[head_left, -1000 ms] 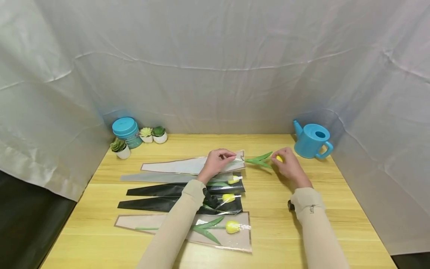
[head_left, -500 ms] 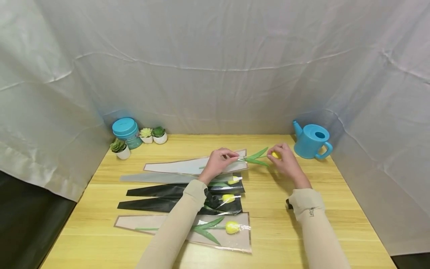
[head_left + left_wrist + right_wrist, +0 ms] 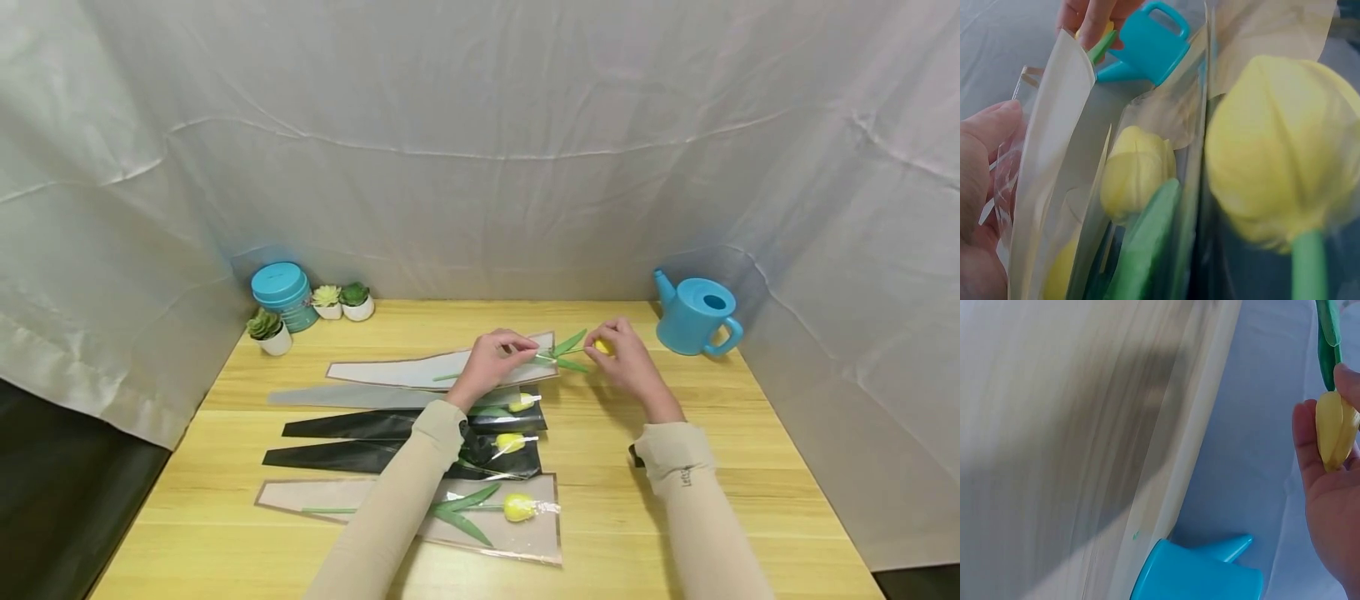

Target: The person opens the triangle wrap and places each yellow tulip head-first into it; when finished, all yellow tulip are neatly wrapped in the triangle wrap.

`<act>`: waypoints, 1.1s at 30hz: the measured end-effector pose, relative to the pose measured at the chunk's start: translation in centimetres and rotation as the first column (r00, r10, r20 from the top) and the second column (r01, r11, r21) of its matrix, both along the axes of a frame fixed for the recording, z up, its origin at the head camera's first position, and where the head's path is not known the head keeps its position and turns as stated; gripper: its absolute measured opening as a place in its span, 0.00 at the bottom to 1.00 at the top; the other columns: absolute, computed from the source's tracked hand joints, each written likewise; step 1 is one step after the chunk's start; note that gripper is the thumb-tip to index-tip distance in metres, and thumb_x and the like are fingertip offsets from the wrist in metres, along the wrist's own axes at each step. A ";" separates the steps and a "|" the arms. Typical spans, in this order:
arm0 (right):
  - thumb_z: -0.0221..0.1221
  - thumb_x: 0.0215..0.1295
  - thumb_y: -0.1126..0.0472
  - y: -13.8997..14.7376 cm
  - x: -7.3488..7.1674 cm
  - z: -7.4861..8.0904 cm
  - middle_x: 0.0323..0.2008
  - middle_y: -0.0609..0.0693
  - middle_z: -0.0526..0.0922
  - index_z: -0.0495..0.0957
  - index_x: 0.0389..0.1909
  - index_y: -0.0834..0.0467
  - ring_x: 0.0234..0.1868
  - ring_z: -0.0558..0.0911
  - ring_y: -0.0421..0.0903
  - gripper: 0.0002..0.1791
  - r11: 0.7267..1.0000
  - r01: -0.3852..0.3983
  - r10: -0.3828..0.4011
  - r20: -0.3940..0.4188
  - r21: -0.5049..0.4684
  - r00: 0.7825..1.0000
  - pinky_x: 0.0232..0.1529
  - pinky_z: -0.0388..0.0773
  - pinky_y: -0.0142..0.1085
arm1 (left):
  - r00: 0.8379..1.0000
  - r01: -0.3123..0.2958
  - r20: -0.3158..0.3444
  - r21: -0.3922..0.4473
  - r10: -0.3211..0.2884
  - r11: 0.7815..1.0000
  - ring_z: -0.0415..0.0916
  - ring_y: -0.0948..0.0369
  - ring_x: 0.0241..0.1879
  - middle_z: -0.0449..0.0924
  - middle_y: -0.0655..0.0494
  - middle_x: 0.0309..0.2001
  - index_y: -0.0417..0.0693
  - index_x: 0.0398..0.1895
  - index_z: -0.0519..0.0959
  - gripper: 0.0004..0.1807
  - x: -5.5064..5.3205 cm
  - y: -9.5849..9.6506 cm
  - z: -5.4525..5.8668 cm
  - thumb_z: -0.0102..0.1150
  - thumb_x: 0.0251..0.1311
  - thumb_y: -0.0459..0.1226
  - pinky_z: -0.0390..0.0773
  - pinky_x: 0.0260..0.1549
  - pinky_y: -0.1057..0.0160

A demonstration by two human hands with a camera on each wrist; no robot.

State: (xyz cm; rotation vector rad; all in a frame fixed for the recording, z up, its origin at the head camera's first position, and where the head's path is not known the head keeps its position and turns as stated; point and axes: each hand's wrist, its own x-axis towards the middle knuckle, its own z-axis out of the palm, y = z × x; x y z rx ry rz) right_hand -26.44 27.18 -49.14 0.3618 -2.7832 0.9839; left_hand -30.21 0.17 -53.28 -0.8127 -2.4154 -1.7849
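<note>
My left hand [image 3: 493, 364] pinches the clear film at the wide end of a white flower sleeve with a brown border [image 3: 397, 372]. In the left wrist view, its thumb and fingers hold that film [image 3: 1007, 194] away from the white backing. My right hand [image 3: 628, 364] holds an artificial tulip by the top of its stem, with the yellow bloom [image 3: 1330, 434] in its palm. The stem's lower part lies inside the sleeve and its tip shows left of my left hand. The green leaves [image 3: 572, 342] are at the sleeve's mouth, partly past its edge.
Nearer me lie a grey sleeve [image 3: 322, 395], black sleeves [image 3: 337, 423] and a brown-bordered sleeve [image 3: 532, 537], each with a yellow tulip. A blue watering can [image 3: 688, 323] stands back right. A blue tin [image 3: 279, 283] and small potted succulents [image 3: 270, 332] stand back left.
My right hand has moved left with the tulip, and its stem has slid further into the white sleeve. The leaves now reach the mouth. The sleeve has shifted slightly right.
</note>
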 end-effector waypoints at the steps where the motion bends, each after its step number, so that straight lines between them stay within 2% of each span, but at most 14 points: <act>1: 0.62 0.75 0.63 -0.1 0.0 0.0 0.52 0.60 0.71 0.82 0.43 0.60 0.54 0.73 0.61 0.04 1.000 -0.001 0.001 0.000 -0.001 1.000 0.60 0.72 0.59 | 1.000 0.001 0.001 0.004 -0.001 1.000 0.79 0.64 0.45 0.88 0.63 0.44 0.58 0.44 0.91 0.08 0.0 0.0 0.0 0.69 0.67 0.46 0.79 0.48 0.58; 10: 0.62 0.75 0.62 -1.5 0.0 -0.2 0.53 0.59 0.71 0.83 0.43 0.60 0.56 0.74 0.59 0.05 0.999 0.032 -0.032 0.015 -0.006 0.999 0.63 0.73 0.58 | 1.000 -0.007 -0.016 -0.013 0.007 1.000 0.78 0.66 0.45 0.88 0.65 0.45 0.60 0.44 0.91 0.08 0.1 0.4 0.3 0.68 0.67 0.47 0.79 0.47 0.60; 15: 0.61 0.76 0.61 -2.3 0.2 -0.1 0.54 0.60 0.71 0.83 0.43 0.60 0.56 0.74 0.60 0.06 0.999 0.051 -0.050 0.035 -0.009 0.998 0.63 0.74 0.59 | 1.000 -0.005 -0.021 -0.022 0.004 1.000 0.78 0.66 0.45 0.88 0.64 0.45 0.58 0.45 0.90 0.08 0.2 0.6 0.6 0.68 0.68 0.45 0.80 0.47 0.61; 33: 0.64 0.72 0.61 -3.9 0.0 -0.4 0.51 0.58 0.72 0.85 0.42 0.59 0.54 0.75 0.58 0.05 0.998 0.023 -0.021 0.032 -0.060 0.999 0.62 0.74 0.58 | 0.999 0.008 -0.040 0.005 -0.008 1.000 0.78 0.65 0.44 0.88 0.64 0.46 0.57 0.46 0.91 0.08 0.3 1.1 0.5 0.68 0.68 0.45 0.79 0.44 0.62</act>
